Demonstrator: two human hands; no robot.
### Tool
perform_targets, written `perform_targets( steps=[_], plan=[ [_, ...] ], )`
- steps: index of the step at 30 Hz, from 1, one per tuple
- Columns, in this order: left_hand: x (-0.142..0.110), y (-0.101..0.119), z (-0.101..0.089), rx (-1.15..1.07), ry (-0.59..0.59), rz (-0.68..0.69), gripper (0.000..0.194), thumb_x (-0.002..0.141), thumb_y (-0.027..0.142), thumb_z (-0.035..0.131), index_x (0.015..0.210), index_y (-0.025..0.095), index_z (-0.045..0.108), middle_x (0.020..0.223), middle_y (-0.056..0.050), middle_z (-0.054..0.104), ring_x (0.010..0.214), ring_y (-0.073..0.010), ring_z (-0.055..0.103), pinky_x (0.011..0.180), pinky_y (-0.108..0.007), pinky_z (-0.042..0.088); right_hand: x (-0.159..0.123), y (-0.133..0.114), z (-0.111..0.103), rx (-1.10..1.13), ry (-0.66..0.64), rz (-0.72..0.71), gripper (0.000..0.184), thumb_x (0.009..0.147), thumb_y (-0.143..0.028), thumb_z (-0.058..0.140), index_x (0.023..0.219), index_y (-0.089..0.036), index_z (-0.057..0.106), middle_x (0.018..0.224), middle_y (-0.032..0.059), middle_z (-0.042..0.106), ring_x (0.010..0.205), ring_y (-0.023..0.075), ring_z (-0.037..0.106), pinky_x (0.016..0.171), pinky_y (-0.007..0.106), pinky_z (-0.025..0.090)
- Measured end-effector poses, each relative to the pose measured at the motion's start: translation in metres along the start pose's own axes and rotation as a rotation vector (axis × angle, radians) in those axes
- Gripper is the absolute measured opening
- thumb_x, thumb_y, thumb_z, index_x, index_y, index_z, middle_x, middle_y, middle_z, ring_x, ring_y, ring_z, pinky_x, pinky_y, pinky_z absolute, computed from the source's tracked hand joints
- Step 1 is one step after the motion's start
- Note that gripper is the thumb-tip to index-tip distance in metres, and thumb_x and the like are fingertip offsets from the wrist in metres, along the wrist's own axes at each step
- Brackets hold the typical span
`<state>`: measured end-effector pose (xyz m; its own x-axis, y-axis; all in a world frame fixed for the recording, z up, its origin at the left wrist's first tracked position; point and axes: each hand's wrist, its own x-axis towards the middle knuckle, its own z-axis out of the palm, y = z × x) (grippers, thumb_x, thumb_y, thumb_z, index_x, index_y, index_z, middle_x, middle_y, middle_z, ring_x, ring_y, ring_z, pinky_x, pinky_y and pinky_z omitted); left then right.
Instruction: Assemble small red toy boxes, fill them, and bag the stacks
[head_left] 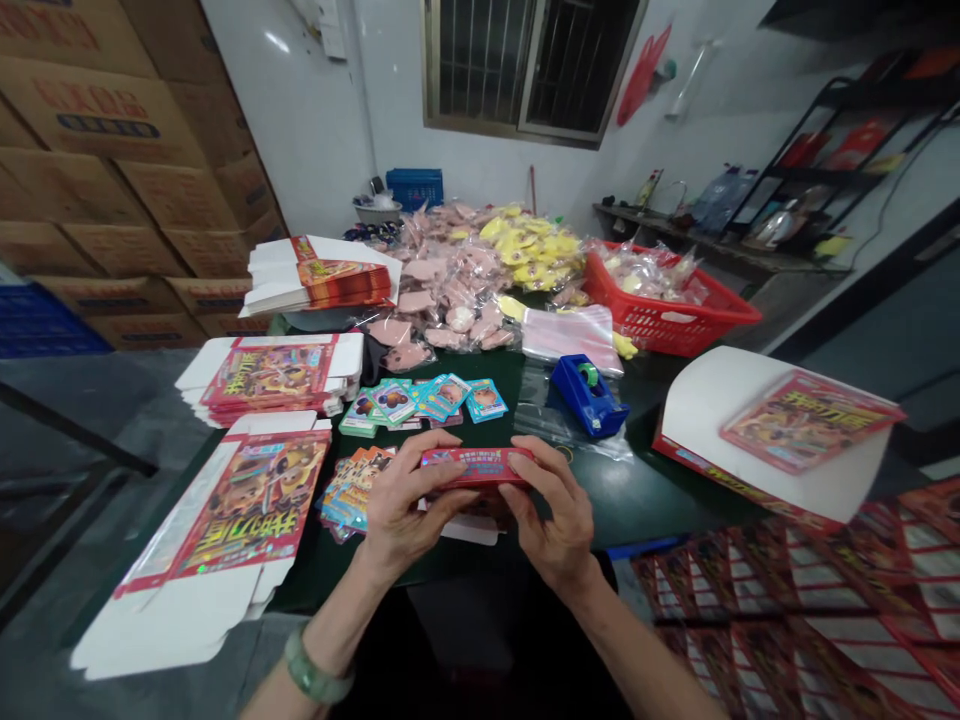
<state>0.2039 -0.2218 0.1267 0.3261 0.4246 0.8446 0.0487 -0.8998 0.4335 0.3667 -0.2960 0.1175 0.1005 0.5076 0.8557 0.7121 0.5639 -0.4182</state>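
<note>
A small red printed box (477,467) is held edge-on between both hands above the dark green table (637,490). My left hand (401,505) grips its left end with curled fingers, and a green bangle sits on that wrist. My right hand (553,515) pinches its right end. Under the hands lie a fan of orange cards (352,490) and a white flap. Just beyond are teal cards (427,398) spread in a row.
Flat red-and-white box blanks (225,520) lie at left, more stacks (274,375) behind. A blue tape dispenser (589,392), a red basket (667,305), piles of bagged pink and yellow items (480,270), and finished red boxes (825,610) at lower right surround the work spot.
</note>
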Motion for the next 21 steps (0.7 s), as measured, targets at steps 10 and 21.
perform_targets(
  steps=[10,21],
  plan=[
    [-0.016,0.017,0.020,0.174,0.226,-0.179,0.036,0.069,0.014,0.070,0.101,0.020,0.055,0.088,-0.003,0.063,0.078,-0.0178,0.060,0.071,-0.030,0.050,0.012,0.089,-0.064,-0.260,0.190,0.781,0.030,0.085,-0.035,0.045,0.098,-0.012,0.059,0.087,0.0081,0.062,0.069,0.0153,0.058,0.064,0.029,0.048],
    [-0.019,0.007,0.019,0.240,0.236,-0.119,0.040,0.069,0.019,0.071,0.106,0.021,0.054,0.088,-0.002,0.062,0.077,-0.0175,0.059,0.069,-0.028,0.048,0.073,0.176,-0.101,-0.256,-0.084,1.341,0.029,0.087,-0.033,0.054,0.108,-0.014,0.056,0.108,0.0057,0.058,0.091,0.0182,0.059,0.076,0.036,0.051]
  ],
)
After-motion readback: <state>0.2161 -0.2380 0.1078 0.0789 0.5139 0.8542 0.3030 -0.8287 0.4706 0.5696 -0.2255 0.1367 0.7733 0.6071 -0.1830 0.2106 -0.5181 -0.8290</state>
